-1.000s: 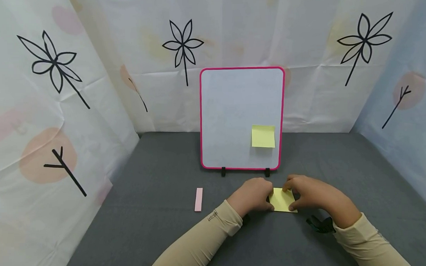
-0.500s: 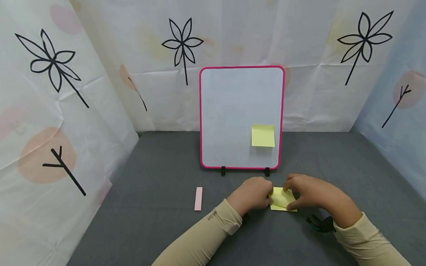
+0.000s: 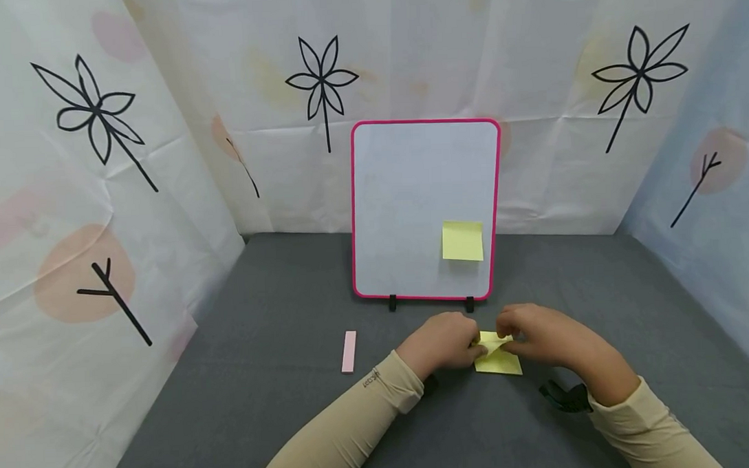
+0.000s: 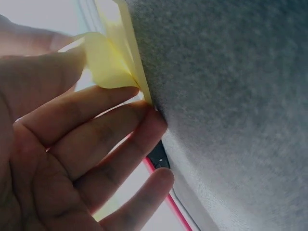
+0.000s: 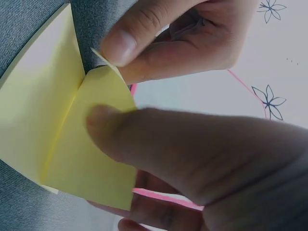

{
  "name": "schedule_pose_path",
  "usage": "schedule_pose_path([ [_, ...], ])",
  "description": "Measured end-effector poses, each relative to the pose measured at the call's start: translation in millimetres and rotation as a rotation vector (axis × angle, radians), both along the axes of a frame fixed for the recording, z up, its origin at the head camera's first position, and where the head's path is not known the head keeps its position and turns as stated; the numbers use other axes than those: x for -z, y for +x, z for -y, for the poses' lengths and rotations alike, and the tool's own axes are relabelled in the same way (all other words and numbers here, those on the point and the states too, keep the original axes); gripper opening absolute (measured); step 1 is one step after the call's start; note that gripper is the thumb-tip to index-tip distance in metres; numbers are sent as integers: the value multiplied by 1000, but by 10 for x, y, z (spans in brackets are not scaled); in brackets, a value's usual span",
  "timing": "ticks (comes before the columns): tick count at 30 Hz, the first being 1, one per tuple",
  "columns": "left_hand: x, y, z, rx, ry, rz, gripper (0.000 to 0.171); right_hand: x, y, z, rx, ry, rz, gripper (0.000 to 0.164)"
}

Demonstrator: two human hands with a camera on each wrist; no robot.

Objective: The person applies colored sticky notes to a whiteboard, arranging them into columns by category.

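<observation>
A pad of yellow sticky notes (image 3: 501,365) lies on the grey table in front of the whiteboard, between my two hands. Its top sheet (image 5: 86,163) is bent up from the pad. My left hand (image 3: 441,341) pinches one corner of that sheet between thumb and finger, while its other fingertips rest along the pad's edge in the left wrist view. From the other side, my right hand (image 3: 548,335) holds the sheet, thumb across its face and fingers behind. Head-on, the hands partly hide the pad.
A pink-framed whiteboard (image 3: 411,205) stands on small black feet behind the hands, with one yellow sticky note (image 3: 463,241) at its lower right. A narrow pink strip (image 3: 349,352) lies left of my left hand. Patterned cloth (image 3: 273,169) surrounds the table.
The pad's top sheet, lying flat a second ago, is now folded up away from me. My right thumb has moved up with it, closer to the left thumb.
</observation>
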State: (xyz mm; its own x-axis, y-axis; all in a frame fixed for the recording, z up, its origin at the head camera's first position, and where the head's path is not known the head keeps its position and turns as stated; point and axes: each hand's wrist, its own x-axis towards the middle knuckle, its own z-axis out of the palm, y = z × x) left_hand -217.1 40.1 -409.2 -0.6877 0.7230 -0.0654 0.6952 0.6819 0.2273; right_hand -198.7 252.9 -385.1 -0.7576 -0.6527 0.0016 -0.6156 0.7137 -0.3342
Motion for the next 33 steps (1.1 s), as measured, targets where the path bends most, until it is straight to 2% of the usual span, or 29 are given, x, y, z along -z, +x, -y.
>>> schedule_pose_path([
  [5, 4, -17, 11, -7, 8, 47, 43, -3, 5, 15, -12, -38, -31, 18],
  [9, -11, -14, 24, 19, 32, 43, 43, 0, 4, 12, -6, -52, -25, 18],
  [17, -60, -10, 28, 75, 62, -20, 35, 35, -46, -22, -4, -72, -17, 16],
  [23, -88, -12, 23, 103, 69, -75, 28, 39, -87, -36, 19, -55, 27, 14],
  [33, -206, 75, 32, 149, 77, -181, 23, 104, -136, -97, 29, -97, 85, 13],
])
